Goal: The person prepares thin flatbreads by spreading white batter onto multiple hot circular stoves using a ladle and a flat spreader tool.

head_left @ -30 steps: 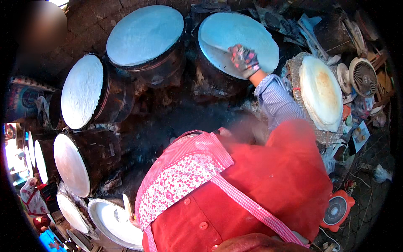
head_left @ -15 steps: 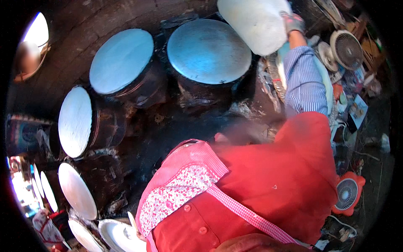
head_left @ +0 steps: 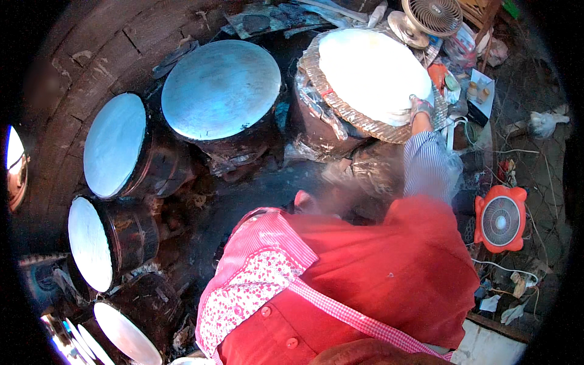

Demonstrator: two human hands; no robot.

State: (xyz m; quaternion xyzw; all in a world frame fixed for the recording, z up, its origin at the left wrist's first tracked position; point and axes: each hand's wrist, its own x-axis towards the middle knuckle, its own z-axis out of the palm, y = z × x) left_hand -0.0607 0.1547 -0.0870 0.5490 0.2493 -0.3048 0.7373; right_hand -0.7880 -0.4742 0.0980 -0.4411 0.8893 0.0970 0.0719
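My right hand, in a greyish-pink glove, closes on the near right rim of a thin white round pancake. That pancake lies flat on a stack of similar ones over a round woven mat, on top of a dark drum. My right arm, in a striped sleeve, reaches forward to it. My left hand is out of view; a small pinkish shape past the apron is too unclear to name. Left of the stack stands a round griddle with a bare greyish surface.
More drum stoves curve along the brick wall, their griddles coated white, one at the left. To the right are an orange fan, a beige fan, trailing cords and scattered litter on the floor.
The pancake, hanging from my right hand at the far side before, has come down onto the stack on the woven mat. My view has swung to the right.
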